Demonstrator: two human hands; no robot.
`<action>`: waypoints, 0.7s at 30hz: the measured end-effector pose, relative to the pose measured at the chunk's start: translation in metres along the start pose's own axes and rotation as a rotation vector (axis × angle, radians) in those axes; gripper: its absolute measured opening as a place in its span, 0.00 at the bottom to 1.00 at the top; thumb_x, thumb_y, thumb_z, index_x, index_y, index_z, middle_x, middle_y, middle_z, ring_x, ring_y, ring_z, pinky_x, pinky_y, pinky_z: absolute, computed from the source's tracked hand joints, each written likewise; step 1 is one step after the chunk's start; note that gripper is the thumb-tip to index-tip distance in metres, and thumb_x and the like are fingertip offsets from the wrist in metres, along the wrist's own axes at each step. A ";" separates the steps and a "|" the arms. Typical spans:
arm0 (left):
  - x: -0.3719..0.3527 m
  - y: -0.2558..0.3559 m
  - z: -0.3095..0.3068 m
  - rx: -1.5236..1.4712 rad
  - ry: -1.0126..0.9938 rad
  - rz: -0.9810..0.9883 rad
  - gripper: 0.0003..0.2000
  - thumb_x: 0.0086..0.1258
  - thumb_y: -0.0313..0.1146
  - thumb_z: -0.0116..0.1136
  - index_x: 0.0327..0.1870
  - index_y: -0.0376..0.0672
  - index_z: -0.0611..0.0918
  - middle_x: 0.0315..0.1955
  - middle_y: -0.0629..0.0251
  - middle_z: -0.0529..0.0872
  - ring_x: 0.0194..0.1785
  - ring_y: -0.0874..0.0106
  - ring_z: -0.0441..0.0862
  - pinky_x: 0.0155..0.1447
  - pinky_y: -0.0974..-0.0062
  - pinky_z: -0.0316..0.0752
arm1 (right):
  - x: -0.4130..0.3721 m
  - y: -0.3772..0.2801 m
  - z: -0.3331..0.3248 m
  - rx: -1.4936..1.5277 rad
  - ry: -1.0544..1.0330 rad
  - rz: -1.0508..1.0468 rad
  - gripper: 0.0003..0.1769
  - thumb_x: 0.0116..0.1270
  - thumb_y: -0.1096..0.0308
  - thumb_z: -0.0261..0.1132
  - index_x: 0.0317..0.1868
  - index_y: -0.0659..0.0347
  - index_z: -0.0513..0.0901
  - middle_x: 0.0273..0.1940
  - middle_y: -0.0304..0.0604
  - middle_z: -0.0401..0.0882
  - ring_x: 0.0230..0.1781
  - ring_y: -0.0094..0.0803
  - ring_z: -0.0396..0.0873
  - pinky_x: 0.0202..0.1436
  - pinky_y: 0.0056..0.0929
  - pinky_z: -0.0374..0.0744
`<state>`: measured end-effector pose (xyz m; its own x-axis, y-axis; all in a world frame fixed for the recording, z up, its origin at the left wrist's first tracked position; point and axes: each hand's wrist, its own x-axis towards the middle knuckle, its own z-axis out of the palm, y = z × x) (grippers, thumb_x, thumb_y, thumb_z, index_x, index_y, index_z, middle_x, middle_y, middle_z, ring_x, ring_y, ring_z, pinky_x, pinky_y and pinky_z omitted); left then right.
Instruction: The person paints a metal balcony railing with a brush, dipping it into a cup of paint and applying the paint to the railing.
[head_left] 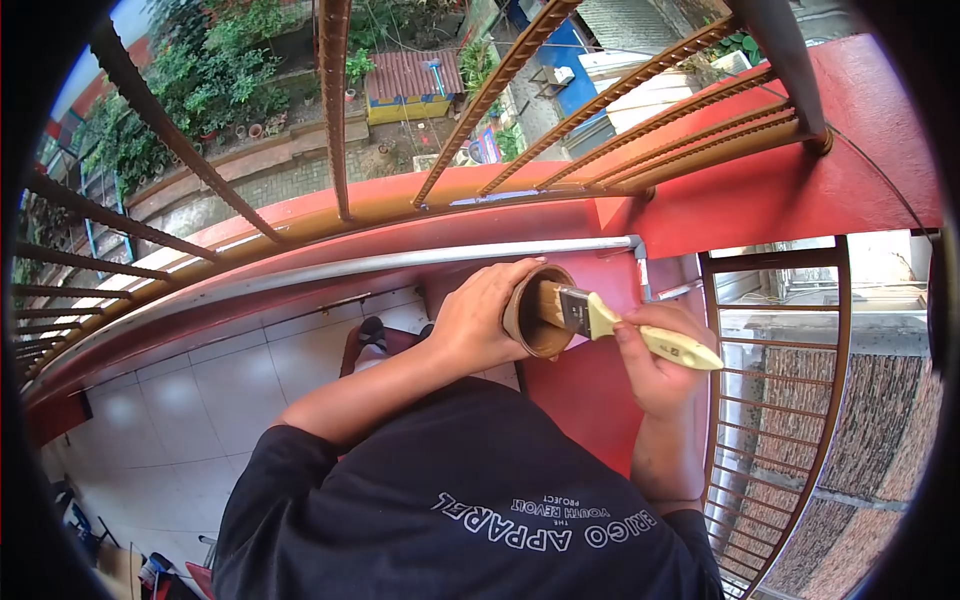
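Note:
My left hand is wrapped round a small round paint can, its mouth tilted to the right. Brown paint coats the inside wall of the can. In my right hand is a flat paintbrush with a pale yellow handle, gripped between thumb and fingers. Its bristles reach into the can's mouth, and the dark metal ferrule lies right at the rim.
Ahead curves a brown rail with ribbed bars over a red ledge. A white pipe runs below it. White floor tiles lie at left; another barred railing stands at right. Greenery and roofs show beyond.

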<state>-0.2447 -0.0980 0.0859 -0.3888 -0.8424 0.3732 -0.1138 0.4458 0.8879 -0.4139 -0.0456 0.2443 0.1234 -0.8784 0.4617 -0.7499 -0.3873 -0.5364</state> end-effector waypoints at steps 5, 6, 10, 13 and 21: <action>0.004 0.003 -0.002 0.004 -0.053 -0.049 0.46 0.45 0.43 0.82 0.69 0.51 0.69 0.58 0.61 0.82 0.61 0.56 0.80 0.61 0.58 0.79 | -0.013 0.013 -0.014 0.034 -0.013 0.036 0.08 0.56 0.79 0.76 0.34 0.67 0.86 0.29 0.47 0.85 0.29 0.34 0.84 0.32 0.27 0.79; 0.004 0.002 -0.001 0.023 -0.049 -0.050 0.46 0.45 0.43 0.82 0.70 0.53 0.69 0.58 0.62 0.81 0.61 0.56 0.80 0.62 0.58 0.78 | -0.014 0.012 -0.015 0.024 -0.046 0.012 0.08 0.55 0.79 0.77 0.34 0.66 0.86 0.29 0.47 0.85 0.29 0.34 0.84 0.32 0.27 0.80; 0.007 0.002 -0.002 0.036 -0.102 -0.083 0.47 0.41 0.46 0.86 0.67 0.47 0.73 0.59 0.59 0.82 0.62 0.57 0.81 0.65 0.60 0.77 | -0.017 0.010 -0.030 0.008 -0.157 -0.056 0.10 0.53 0.75 0.79 0.35 0.64 0.86 0.29 0.46 0.86 0.30 0.37 0.86 0.34 0.28 0.83; 0.009 0.006 -0.004 0.050 -0.124 -0.097 0.47 0.42 0.46 0.86 0.67 0.47 0.73 0.59 0.59 0.82 0.62 0.57 0.81 0.66 0.60 0.76 | -0.018 0.005 -0.044 -0.001 -0.190 -0.089 0.10 0.54 0.74 0.79 0.34 0.64 0.86 0.29 0.46 0.86 0.31 0.38 0.87 0.35 0.30 0.85; 0.017 0.011 -0.005 -0.052 0.006 -0.056 0.50 0.41 0.41 0.87 0.70 0.44 0.70 0.60 0.58 0.82 0.62 0.59 0.81 0.67 0.62 0.76 | -0.063 0.049 -0.035 0.528 0.462 0.310 0.08 0.66 0.77 0.70 0.44 0.66 0.82 0.35 0.45 0.84 0.32 0.34 0.83 0.37 0.31 0.85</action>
<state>-0.2481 -0.1087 0.1028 -0.3781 -0.8673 0.3239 -0.0875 0.3817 0.9201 -0.4807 0.0005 0.2138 -0.4133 -0.8074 0.4210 -0.2811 -0.3266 -0.9024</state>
